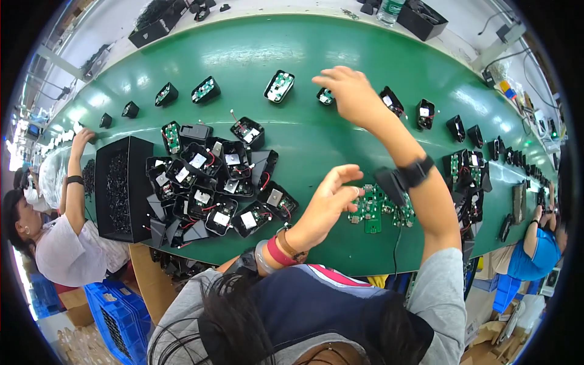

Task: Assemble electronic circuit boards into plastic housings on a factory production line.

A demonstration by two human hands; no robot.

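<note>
My right hand (353, 97) reaches across the green bench, fingers stretched out and slightly apart, holding nothing I can see. Just below its fingertips is a small black housing with a circuit board (325, 96), partly hidden by the hand. My left hand (328, 201) is open near the bench's front, thumb and fingers apart. Beside it lies a cluster of loose green circuit boards (372, 210). Left of that hand is a heap of open black housings (201, 161) with white parts and red wires. Another housing with a fitted board (280, 86) lies farther back.
A row of housings crosses the bench (243, 48). A black box of small dark parts (112, 188) stands left of the heap. More housings (468, 170) are piled at right. Co-workers sit at left (73, 243) and right (535, 249); a bottle (389, 11) stands at the back.
</note>
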